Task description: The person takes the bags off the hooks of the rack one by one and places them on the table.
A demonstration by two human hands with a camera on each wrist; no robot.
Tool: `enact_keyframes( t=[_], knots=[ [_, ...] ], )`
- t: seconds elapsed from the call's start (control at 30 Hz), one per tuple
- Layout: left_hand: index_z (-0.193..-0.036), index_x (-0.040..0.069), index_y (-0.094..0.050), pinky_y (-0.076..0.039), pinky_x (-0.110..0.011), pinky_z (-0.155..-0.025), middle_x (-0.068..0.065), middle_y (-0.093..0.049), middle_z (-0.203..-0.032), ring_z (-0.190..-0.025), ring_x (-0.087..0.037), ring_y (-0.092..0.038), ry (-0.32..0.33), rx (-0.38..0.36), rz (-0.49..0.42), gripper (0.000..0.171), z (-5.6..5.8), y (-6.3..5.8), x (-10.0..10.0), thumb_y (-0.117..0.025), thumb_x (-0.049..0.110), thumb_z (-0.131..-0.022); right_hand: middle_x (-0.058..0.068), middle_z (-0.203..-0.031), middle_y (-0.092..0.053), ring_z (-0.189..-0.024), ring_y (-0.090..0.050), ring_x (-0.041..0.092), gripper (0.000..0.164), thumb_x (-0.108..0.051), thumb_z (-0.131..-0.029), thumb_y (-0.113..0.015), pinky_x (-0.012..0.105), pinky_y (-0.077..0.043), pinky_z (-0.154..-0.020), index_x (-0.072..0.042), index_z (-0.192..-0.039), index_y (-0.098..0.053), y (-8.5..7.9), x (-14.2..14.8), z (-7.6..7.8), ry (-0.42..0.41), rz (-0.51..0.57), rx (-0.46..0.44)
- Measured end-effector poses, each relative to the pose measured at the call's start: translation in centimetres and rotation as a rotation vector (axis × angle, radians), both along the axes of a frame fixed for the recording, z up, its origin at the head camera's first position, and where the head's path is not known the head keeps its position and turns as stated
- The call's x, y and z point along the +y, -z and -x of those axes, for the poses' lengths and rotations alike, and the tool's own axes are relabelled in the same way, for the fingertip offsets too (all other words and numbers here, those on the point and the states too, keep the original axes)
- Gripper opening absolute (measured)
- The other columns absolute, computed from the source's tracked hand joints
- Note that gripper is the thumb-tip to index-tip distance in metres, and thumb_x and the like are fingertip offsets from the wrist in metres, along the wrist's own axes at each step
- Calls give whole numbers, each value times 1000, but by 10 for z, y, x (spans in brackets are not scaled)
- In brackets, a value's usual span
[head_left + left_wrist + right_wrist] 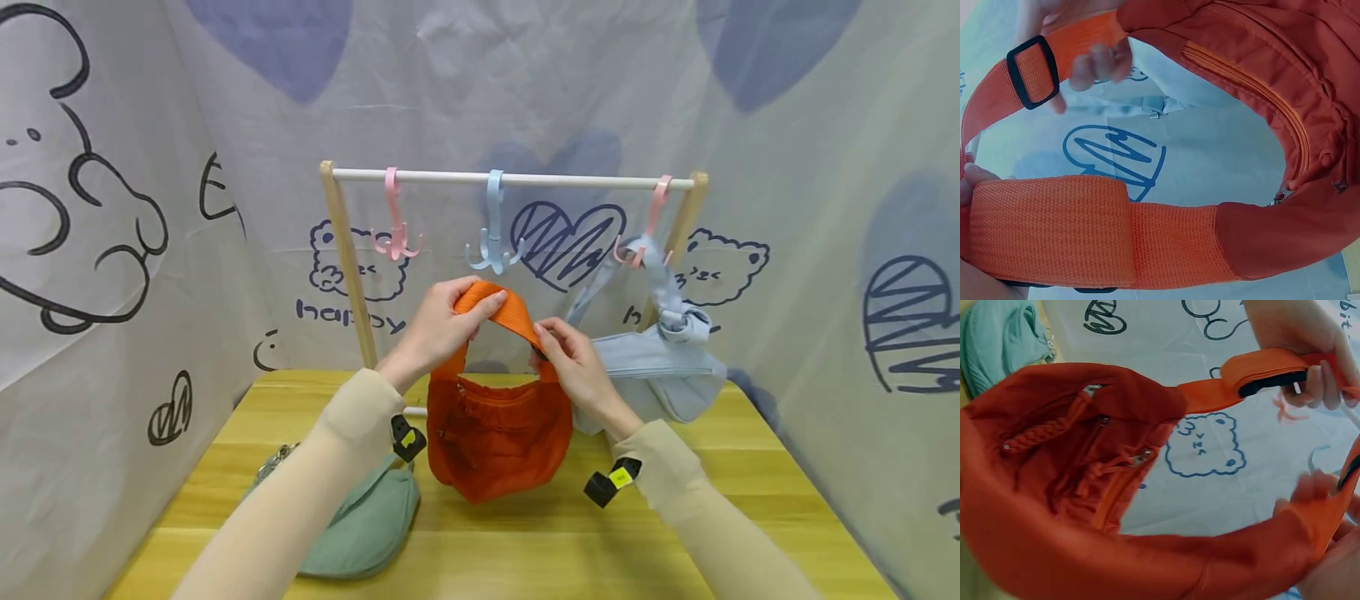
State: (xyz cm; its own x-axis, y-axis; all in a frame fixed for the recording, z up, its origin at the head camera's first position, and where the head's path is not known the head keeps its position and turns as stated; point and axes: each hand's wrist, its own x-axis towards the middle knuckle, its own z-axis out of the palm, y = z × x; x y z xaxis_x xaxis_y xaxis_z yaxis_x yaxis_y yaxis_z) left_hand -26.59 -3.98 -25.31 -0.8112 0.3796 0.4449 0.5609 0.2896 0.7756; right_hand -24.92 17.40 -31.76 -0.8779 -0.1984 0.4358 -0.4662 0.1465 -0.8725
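An orange-red shoulder bag (502, 442) hangs by its orange webbing strap (510, 310) between both hands, above the table. My left hand (442, 323) grips the strap's top, with the thumb across the webbing. At the strap's right side my right hand (576, 365) pinches the webbing near the bag body. The left wrist view shows a black slide buckle (1033, 72) on the strap and a zipper (1254, 87) along the bag's mouth. Just above and behind the strap, a light blue hook (494, 233) hangs from the white rail (592, 180).
A pale blue bag (652, 375) hangs from the right pink hook (657, 221). Another pink hook (394, 217) is at the rail's left. A green bag (363, 525) lies on the wooden table (517, 550), partly behind the left forearm. Wooden posts (348, 267) hold the rail.
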Motion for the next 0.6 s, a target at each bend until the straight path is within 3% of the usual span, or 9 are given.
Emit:
enact_keyframes(
  t=[0.13,0.3,0.5,0.6],
  knots=[
    [-102,12,-68,-36,-24,-50,-4,-52,-67,-55,-19,-47,12,1,11,21,-5,5,2,-61,32,-101,11,-85,-63,-83,-63,14,33,-17,-110,-37,21,-53,-81,9,-112,-57,21,5,-7,-95,9,67],
    [-100,13,-68,-38,-25,-50,-7,-54,-69,-56,-20,-50,6,8,16,21,-11,11,3,-61,32,-101,26,-108,-65,-104,-63,12,35,-16,-111,-34,18,-48,-94,7,-119,-59,48,13,-17,-86,-78,114],
    [-97,12,-68,-38,-25,-50,-12,-56,-69,-55,-21,-50,-3,27,-22,19,-16,18,3,-62,29,-101,24,-130,-62,-124,-58,31,32,-13,-106,-46,18,-45,-103,3,-132,-56,76,16,-26,-35,-127,87],
    [-95,13,-68,-38,-25,-49,-5,-54,-67,-55,-21,-49,-8,44,-27,19,-19,19,5,-62,29,-101,22,-126,-63,-115,-63,19,31,-10,-101,-57,17,-49,-95,-2,-131,-56,87,17,-29,-10,-113,85]
  ],
)
